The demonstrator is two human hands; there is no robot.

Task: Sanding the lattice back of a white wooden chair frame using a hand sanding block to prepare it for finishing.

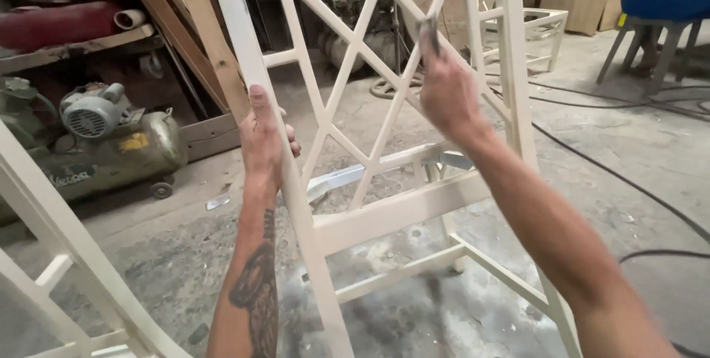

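Dusty workshop floor (651,143) below, left hand (262,140) clamped the pale lattice chair frame (392,214) steady at centre frame while right hand (446,92) pinched a small dark sanding piece (431,32) against its slats.

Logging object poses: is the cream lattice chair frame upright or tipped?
Tipped: the chair frame leans, its posts slanting; left hand grips one post.

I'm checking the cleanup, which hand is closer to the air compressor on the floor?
Left. The left hand grips the frame's upright, just right of the air compressor. The right hand works the lattice farther right.
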